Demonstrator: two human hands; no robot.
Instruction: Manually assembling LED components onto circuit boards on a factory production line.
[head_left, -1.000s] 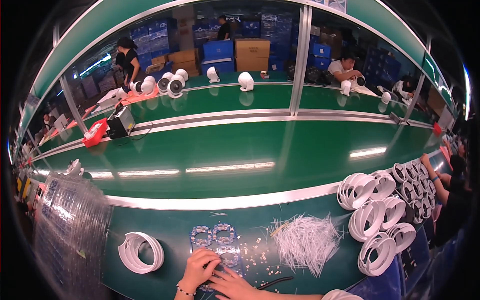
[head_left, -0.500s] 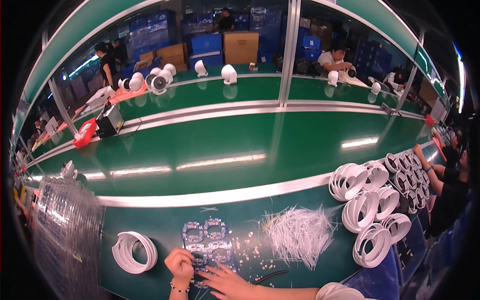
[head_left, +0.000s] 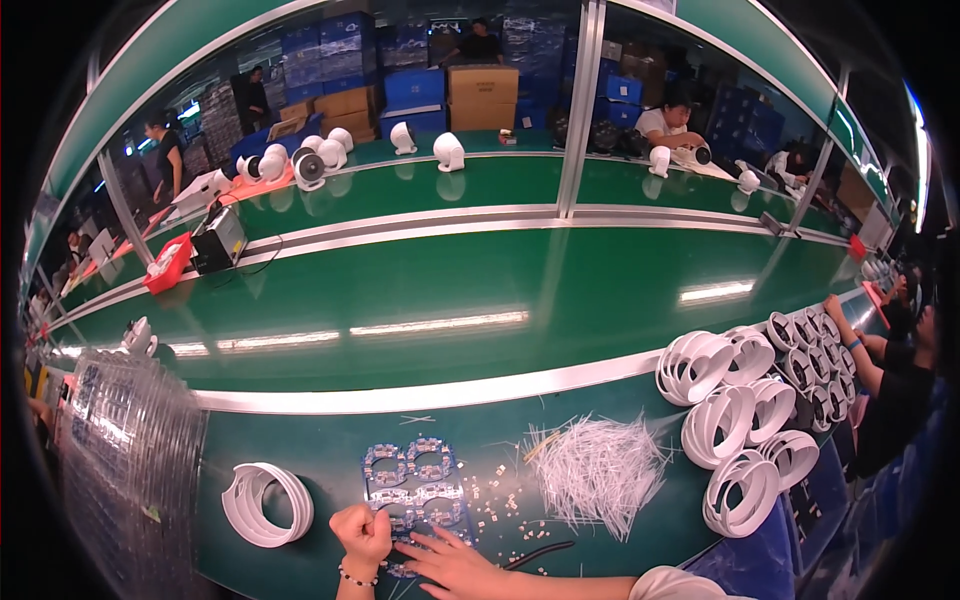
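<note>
A blue panel of ring-shaped circuit boards (head_left: 415, 494) lies flat on the green bench. My left hand (head_left: 361, 535), with a beaded bracelet at the wrist, is closed over the panel's lower left part. Whatever its fingers may hold is hidden. My right hand (head_left: 452, 562) rests across the panel's lower right part, fingers stretched out and spread. Small pale pieces (head_left: 510, 503) are scattered right of the panel, with a short black cable (head_left: 542, 553) near my right forearm. To the left lies a stack of white plastic rings (head_left: 240, 508).
A heap of thin white strips (head_left: 600, 470) lies on the right, beside nested white rings (head_left: 717, 425) and black-centred rings (head_left: 815, 360). Stacked clear plastic trays (head_left: 125, 460) stand at left. Beyond a pale rail (head_left: 450, 388) runs a green conveyor (head_left: 450, 290). A co-worker's arm (head_left: 858, 345) reaches in at right.
My left hand has shifted slightly down, its fingers curling tighter into a fist. My right hand stays in place. White camera-like units on the far line have moved slightly left.
</note>
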